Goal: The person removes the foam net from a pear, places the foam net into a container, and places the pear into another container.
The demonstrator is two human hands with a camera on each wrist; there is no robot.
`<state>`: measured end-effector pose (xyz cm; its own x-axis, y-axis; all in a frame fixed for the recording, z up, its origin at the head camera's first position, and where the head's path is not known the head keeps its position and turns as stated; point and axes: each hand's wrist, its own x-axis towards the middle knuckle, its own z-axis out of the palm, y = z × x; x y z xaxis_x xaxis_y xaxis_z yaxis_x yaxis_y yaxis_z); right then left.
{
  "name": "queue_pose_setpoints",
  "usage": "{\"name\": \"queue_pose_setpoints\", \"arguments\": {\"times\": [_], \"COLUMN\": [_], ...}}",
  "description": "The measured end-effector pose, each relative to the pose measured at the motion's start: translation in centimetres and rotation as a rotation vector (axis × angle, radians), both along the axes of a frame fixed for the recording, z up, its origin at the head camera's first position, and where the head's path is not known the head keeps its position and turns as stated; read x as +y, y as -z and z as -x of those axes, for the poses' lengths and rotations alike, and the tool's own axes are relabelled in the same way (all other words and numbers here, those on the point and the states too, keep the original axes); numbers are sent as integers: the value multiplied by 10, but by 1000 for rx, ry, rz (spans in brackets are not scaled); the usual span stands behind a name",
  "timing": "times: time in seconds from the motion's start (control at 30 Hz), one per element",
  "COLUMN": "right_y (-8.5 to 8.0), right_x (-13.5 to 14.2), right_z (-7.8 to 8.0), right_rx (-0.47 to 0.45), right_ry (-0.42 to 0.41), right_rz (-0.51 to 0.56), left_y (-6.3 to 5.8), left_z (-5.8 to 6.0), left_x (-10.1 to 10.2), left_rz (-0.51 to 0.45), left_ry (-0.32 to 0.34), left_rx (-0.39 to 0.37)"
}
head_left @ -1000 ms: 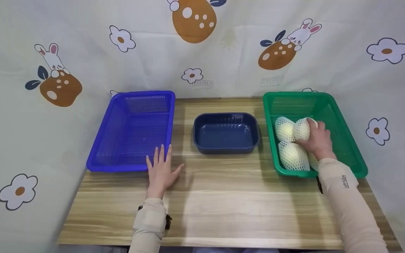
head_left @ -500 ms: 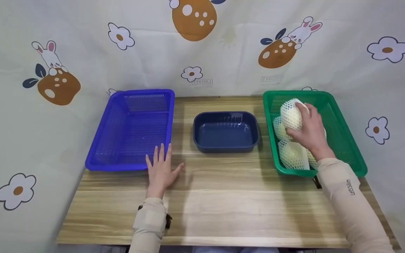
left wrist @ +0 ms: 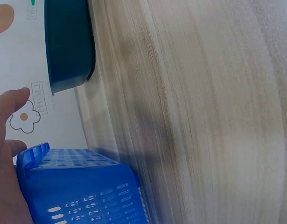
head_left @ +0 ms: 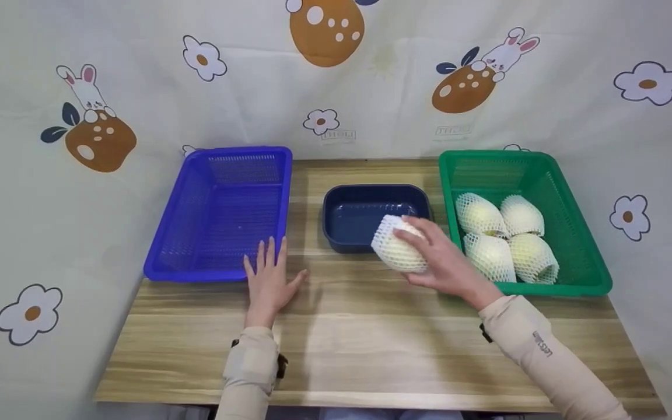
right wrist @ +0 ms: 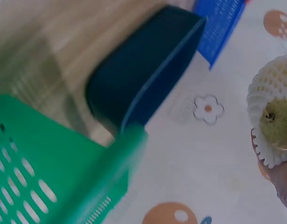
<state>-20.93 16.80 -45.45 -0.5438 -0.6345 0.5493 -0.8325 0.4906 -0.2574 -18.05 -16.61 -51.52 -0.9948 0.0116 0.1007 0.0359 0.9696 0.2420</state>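
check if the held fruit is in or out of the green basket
Out: the right hand grips the fruit to the left of the green basket, where four others lie.

The held fruit is rounded and yellow-green, and it wears a white foam net. At one end the net is open, so speckled skin with a small dark stem spot is visible. The fruit is in the air, in the grip of the right hand. The blue basket, which has slotted walls, stands upright; the left hand touches its near right corner.
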Motion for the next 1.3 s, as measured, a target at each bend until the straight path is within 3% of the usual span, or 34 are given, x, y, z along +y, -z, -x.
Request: {"name": "queue_pose_setpoints", "arguments": {"times": [0.27, 0.63, 0.97, 1.3], "right_y": [45, 86, 107, 106], "right_x": [-9, -4, 4, 4], "right_z": [-6, -5, -6, -7], "right_rx": [-49, -73, -106, -135], "right_ry": [-161, -227, -231, -222], "right_rz": [-135, -211, -276, -318], "left_y": [-1, -1, 0, -6], "left_z": [-1, -1, -1, 0], "left_x": [1, 1, 0, 2], "left_rz": [4, 14, 16, -8], "left_ry": [-2, -5, -9, -12], "left_rx": [-8, 32, -4, -34]}}
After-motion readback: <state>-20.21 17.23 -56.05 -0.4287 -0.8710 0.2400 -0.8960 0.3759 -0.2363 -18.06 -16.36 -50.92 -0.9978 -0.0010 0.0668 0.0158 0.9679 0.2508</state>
